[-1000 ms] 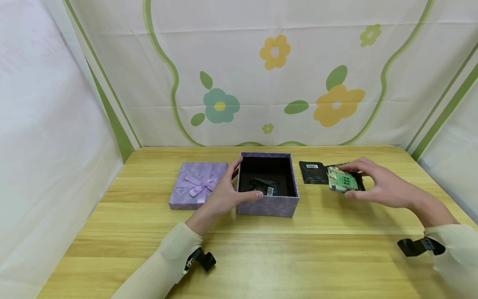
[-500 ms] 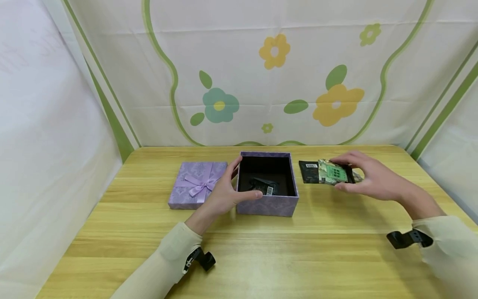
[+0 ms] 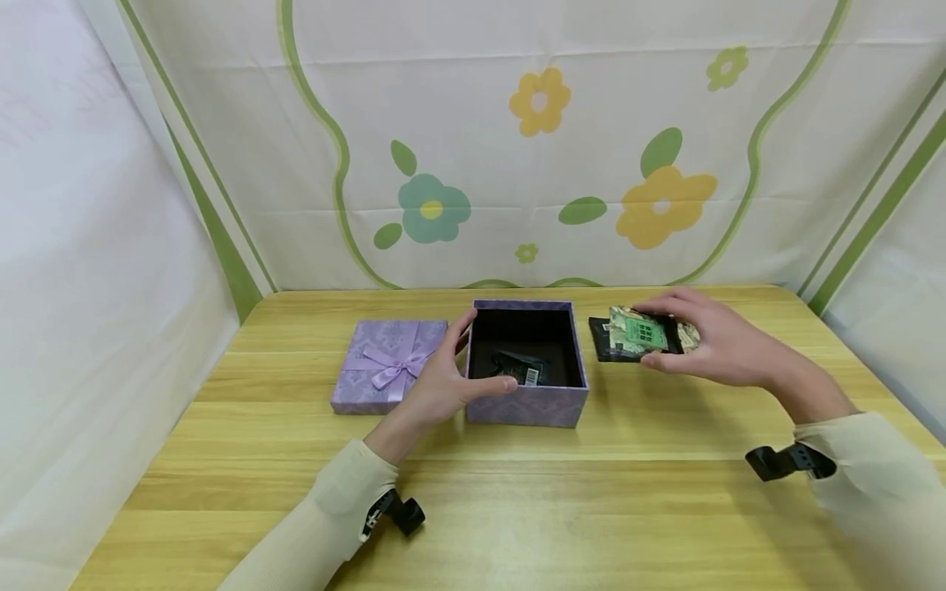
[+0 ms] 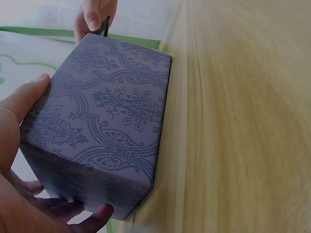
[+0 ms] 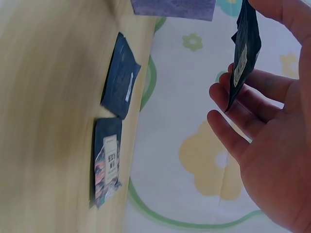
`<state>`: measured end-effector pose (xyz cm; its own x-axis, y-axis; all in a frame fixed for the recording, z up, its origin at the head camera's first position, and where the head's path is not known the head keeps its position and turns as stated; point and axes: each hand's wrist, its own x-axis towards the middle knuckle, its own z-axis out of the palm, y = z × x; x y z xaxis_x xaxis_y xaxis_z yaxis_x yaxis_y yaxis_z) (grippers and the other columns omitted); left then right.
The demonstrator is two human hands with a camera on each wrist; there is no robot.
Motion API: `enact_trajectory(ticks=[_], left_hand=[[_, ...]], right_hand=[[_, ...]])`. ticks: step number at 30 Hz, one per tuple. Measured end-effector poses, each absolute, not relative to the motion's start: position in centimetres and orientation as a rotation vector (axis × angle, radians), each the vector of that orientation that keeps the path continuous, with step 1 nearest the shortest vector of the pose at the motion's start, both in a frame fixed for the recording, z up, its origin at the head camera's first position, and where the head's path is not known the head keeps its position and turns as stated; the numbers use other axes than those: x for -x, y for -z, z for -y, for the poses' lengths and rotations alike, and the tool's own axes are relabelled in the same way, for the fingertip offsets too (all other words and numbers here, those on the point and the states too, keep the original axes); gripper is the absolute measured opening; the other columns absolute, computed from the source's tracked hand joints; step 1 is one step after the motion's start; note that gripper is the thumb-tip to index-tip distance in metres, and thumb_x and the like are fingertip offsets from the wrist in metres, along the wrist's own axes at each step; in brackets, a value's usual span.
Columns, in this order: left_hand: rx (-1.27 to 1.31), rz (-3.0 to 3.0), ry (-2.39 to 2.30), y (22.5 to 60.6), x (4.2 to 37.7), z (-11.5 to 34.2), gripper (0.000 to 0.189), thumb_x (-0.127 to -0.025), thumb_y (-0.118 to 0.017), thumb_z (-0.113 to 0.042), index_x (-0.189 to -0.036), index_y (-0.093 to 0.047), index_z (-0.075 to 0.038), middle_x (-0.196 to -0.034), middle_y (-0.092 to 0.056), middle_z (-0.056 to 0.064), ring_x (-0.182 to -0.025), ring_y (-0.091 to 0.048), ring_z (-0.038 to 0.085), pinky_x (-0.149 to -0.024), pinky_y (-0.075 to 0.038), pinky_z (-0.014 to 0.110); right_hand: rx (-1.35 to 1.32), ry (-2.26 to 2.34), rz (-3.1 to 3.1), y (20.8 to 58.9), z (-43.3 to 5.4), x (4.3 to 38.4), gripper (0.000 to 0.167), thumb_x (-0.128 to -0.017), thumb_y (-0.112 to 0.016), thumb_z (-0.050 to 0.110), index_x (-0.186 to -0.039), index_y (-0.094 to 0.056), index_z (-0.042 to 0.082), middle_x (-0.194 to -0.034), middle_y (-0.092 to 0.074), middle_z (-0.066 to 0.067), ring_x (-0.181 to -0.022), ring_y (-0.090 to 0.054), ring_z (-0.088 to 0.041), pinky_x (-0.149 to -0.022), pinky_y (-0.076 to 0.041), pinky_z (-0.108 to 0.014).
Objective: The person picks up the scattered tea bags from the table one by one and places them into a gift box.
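Observation:
The purple patterned gift box [image 3: 543,408] stands lidless on the wooden table. My left hand [image 3: 436,386] grips its near-left corner, thumb along the front rim and fingers on the left side, as the left wrist view also shows. Inside the black interior lies a dark sachet [image 3: 528,373] with a barcode label. My right hand [image 3: 727,341] pinches a flat sachet [image 3: 640,333], green-and-cream on top and black underneath, raised to the right of the box. In the right wrist view, a black sachet [image 5: 119,80] and a printed sachet [image 5: 108,165] lie on the table below it.
Left of the box lies its purple lid [image 3: 362,386] with a ribbon bow [image 3: 397,367]. A white curtain [image 3: 473,148] with flower prints hangs behind the table [image 3: 488,501], and more white cloth [image 3: 96,287] is at the left.
My right hand has moved left with the sachet, from above the printed sachet to over the black one near the box. My left hand stays on the box.

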<state>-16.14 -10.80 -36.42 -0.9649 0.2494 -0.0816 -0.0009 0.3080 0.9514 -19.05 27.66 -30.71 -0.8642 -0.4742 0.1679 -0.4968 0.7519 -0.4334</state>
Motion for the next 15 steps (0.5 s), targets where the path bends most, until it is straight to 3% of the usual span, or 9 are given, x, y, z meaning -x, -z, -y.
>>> enact_trajectory(ticks=[15], left_hand=[[-0.242,-2.359,-1.709,36.3,16.2,10.9,0.118,-0.081,-0.094,-0.040,-0.169,-0.014,-0.046,-0.177,-0.015,-0.013,-0.167,-0.015,0.024,-0.129,-0.028,0.064]], right_hand=[[-0.939,-0.716,2.841,30.4,-24.1,19.9,0.067,-0.089,-0.085,0.036,-0.148,-0.062,0.015,-0.135,-0.061,-0.006,-0.120,-0.059,-0.026,-0.098,-0.048,-0.052]])
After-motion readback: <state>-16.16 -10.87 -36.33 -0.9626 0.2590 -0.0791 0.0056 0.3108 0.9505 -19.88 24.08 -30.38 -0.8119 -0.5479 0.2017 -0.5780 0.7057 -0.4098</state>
